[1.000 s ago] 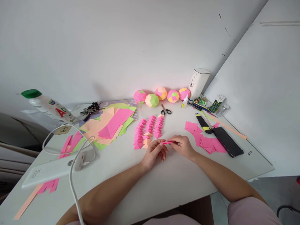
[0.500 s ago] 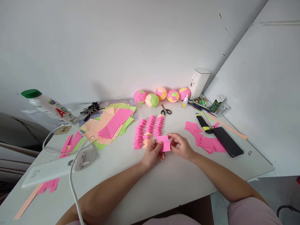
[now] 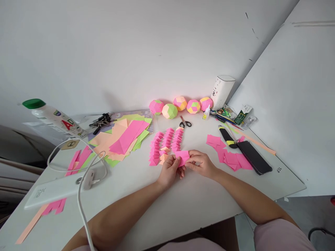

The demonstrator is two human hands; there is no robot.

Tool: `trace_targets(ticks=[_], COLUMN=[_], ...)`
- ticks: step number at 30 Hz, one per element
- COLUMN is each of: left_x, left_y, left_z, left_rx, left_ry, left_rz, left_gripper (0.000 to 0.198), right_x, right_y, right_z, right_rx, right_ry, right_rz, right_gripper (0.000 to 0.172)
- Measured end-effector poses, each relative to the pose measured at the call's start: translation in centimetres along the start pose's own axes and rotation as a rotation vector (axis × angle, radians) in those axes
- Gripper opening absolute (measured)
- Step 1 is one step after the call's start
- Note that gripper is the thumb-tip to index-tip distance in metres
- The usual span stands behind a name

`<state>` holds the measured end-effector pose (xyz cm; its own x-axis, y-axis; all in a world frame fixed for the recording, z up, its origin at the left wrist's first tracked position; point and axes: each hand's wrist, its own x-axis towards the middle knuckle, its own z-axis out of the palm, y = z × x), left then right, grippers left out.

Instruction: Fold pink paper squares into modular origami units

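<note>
A small piece of pink paper (image 3: 183, 157) is held between my two hands above the table's front middle. My left hand (image 3: 169, 170) pinches its left side, thumb on top. At its right edge, my right hand (image 3: 201, 163) grips with thumb and fingers. The paper's near edge appears bent upward. Just beyond my left hand stand three rows of folded pink paper pieces (image 3: 155, 148), with a few peach ones among them. Loose pink squares (image 3: 231, 159) lie to the right of my right hand.
Several paper balls (image 3: 169, 111) line the wall, with scissors (image 3: 185, 122) and a glue bottle (image 3: 206, 113) before them. Coloured sheets (image 3: 125, 139), a white bottle (image 3: 56, 118) and a cabled power bank (image 3: 53, 191) are left. A cutter (image 3: 227, 137) and black case (image 3: 253, 157) lie right.
The pink paper's near edge has come up, so it looks shorter from front to back. My right fingers have closed in on its right edge.
</note>
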<state>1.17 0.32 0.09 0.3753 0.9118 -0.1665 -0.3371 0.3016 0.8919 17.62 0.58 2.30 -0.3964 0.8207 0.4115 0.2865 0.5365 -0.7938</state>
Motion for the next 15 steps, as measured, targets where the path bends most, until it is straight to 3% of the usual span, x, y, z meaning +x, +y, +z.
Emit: trace_targets(ticks=[7,15], left_x=[-0.16,-0.46], left_y=[-0.01,0.17], left_z=[-0.30,-0.21], left_rx=[-0.009,0.071], left_ry=[-0.062,-0.129], left_rz=[-0.014,0.033], left_gripper=[0.030,0.026], right_x=[-0.04,-0.01], right_y=[-0.10,-0.46], right_z=[0.09,0.10], right_rx=[0.186,0.272], right_ry=[0.056,0.085], right_rz=[0.287,0.374], right_gripper=[0.017,0.018])
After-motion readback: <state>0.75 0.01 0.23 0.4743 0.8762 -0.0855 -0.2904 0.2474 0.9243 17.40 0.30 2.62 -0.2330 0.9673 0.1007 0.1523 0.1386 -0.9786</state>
